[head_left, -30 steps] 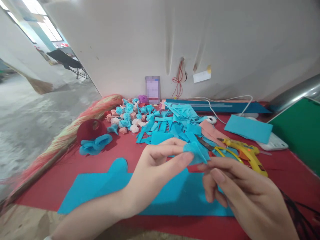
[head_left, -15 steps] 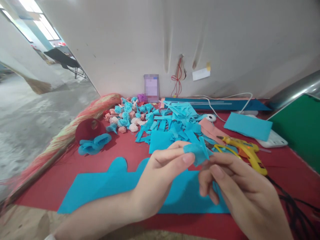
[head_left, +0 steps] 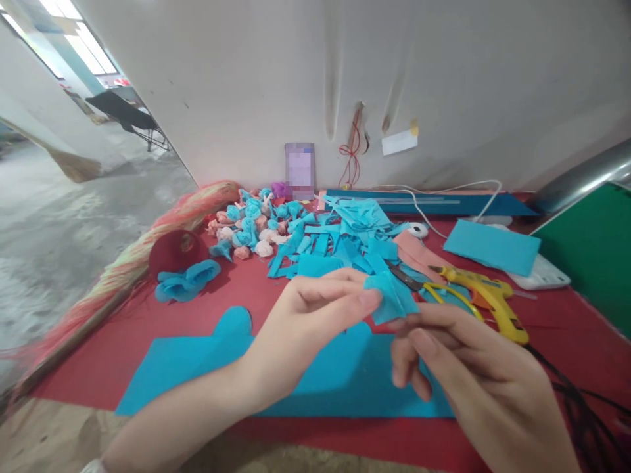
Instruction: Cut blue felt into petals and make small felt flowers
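Between my two hands is a small folded piece of blue paper [head_left: 390, 299]. My left hand [head_left: 315, 328] pinches its left side between thumb and fingers. The fingertips of my right hand [head_left: 458, 361] hold its lower right edge, with the other fingers curled below. Under both hands lies a large blue sheet [head_left: 197, 374] with rounded tabs along its far edge. Just beyond the held piece are yellow-handled scissors [head_left: 434, 289], partly hidden by my right hand, and a pile of blue paper strips [head_left: 340, 240].
On the red table [head_left: 89, 368], small paper flowers [head_left: 251, 226] sit at the back left. A yellow glue gun [head_left: 488, 295] with a dark cable lies right. A blue paper stack [head_left: 493, 246] rests on a white device. A phone [head_left: 300, 171] leans on the wall.
The upright fold of the held blue piece now lies flatter. My left hand has shifted slightly up and left, uncovering more of the scissors. The view has moved a little.
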The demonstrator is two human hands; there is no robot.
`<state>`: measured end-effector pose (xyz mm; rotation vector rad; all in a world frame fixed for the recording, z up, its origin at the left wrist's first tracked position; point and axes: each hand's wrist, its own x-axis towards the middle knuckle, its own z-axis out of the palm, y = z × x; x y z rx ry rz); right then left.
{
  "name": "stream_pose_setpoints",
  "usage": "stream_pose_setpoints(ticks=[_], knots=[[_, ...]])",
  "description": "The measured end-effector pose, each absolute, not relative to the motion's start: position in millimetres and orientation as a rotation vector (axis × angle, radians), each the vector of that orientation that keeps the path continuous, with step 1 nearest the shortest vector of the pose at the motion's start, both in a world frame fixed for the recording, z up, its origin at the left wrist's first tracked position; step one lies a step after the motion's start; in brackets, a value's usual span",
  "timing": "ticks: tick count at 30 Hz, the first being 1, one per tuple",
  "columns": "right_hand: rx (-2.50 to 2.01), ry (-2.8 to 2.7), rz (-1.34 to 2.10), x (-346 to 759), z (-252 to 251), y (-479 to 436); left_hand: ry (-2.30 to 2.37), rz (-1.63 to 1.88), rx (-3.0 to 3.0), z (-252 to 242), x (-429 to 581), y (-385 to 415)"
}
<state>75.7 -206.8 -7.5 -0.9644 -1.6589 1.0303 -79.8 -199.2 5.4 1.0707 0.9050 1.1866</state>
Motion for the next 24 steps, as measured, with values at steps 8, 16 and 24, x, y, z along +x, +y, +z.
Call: stream_pose_setpoints(ticks=[8, 16, 24], knots=[[-0.992, -1.647, 1.047, 76.9, -6.4, -209.2, 0.953, 1.119, 1.152, 10.2, -83.3, -198.2], [-0.952, -1.644, 1.081, 75.0, -6.9, -206.9, 0.989, 1.158, 1.148, 7.0, -84.6, -196.7], [-0.978, -1.657, 1.095, 75.5, -7.3, -208.4, 0.951, 1.156, 1.155, 12.6, -81.8, -195.1]])
